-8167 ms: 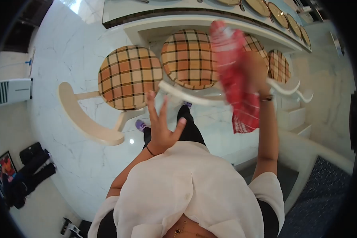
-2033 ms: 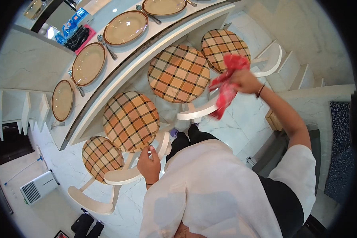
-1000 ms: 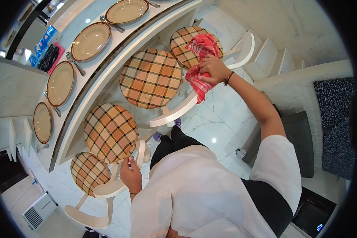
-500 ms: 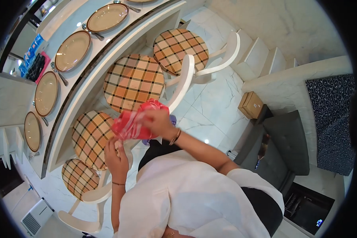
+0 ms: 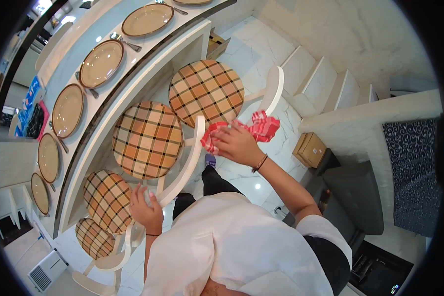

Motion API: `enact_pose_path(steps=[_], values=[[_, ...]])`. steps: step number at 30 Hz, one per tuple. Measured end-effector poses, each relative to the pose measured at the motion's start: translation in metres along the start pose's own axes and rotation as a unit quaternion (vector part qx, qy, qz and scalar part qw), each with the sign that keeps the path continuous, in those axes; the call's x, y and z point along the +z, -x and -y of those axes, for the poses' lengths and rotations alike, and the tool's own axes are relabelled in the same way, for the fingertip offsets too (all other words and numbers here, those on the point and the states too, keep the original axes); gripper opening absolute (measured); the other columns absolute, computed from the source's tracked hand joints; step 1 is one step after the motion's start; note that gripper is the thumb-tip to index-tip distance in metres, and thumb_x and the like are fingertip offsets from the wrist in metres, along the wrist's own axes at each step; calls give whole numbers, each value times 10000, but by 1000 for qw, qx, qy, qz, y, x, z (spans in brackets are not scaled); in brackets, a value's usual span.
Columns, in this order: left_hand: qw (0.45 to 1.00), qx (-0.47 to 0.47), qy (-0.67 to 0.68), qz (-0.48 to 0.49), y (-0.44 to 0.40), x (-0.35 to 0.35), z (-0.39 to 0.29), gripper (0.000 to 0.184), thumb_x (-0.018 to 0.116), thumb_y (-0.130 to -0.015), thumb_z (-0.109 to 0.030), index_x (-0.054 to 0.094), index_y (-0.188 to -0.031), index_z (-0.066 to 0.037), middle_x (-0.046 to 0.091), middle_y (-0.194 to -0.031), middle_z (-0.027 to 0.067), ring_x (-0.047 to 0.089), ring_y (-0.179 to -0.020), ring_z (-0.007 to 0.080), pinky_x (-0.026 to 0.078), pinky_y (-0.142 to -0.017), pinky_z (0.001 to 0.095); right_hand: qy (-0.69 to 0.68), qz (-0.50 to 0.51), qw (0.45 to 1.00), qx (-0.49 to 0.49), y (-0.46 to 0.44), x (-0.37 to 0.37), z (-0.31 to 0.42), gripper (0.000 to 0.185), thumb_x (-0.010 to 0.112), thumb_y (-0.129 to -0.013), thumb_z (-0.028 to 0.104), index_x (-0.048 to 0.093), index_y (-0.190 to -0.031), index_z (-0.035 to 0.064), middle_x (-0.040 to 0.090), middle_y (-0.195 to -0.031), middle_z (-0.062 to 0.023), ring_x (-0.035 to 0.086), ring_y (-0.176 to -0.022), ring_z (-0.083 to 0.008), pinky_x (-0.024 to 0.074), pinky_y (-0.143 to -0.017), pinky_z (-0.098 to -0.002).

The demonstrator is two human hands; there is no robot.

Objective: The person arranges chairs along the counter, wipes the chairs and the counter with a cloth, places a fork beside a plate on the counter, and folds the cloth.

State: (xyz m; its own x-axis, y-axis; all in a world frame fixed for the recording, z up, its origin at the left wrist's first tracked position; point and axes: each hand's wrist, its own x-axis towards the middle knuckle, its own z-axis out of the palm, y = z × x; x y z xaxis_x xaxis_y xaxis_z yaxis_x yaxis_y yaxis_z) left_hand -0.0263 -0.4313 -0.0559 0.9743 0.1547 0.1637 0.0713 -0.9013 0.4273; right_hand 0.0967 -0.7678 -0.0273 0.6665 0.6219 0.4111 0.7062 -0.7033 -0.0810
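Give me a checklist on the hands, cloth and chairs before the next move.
1. Red cloth in the right hand: ok.
2. Cloth spread flat: not ok, it is bunched.
3. Left hand free of cloth: ok.
4. Left hand touching the nearby plaid seat: cannot tell.
5. Cloth touching the white chair back beside it: cannot tell.
6. Plates apart from the cloth: ok.

plates (image 5: 101, 64) on counter (image 5: 90, 106), chairs (image 5: 147, 139) before it
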Motion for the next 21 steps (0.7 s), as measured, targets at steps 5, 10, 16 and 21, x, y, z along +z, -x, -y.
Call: enact_pose_path(steps=[5, 10, 16, 21], values=[[1000, -18, 8, -16, -1, 0, -9, 222, 520, -876, -235, 639, -937, -58, 629, -1095, 110, 601, -959, 324, 426, -795, 419, -64, 42, 997, 8, 49, -1, -111, 190, 679, -747, 310, 640, -774, 127, 645, -834, -17, 635, -810, -221, 504, -798, -390], [998, -1, 3, -70, 1, 12, -3, 176, 528, -844, -200, 642, -816, -69, 667, -910, 87, 622, -830, 305, 434, -712, 382, -42, 77, 996, -24, 24, -46, -275, 170, 594, -766, 212, 618, -741, 45, 624, -830, -109, 586, -875, -315, 462, -836, -441], [996, -5, 4, -85, -1, 11, -7, 171, 530, -821, -181, 627, -751, -59, 658, -834, 88, 613, -766, 285, 425, -689, 375, -1, 246, 968, 57, 3, -41, -254, 315, 590, -728, 325, 647, -593, 46, 615, -642, -182, 621, -657, -328, 475, -626, -438], [996, -9, 8, -91, -2, 10, -7, 175, 522, -815, -177, 618, -729, -58, 646, -802, 82, 603, -746, 275, 412, -687, 370, -104, 340, 929, 107, -7, -3, -91, 440, 508, -895, 371, 615, -603, 60, 591, -577, -156, 591, -533, -325, 473, -569, -421]])
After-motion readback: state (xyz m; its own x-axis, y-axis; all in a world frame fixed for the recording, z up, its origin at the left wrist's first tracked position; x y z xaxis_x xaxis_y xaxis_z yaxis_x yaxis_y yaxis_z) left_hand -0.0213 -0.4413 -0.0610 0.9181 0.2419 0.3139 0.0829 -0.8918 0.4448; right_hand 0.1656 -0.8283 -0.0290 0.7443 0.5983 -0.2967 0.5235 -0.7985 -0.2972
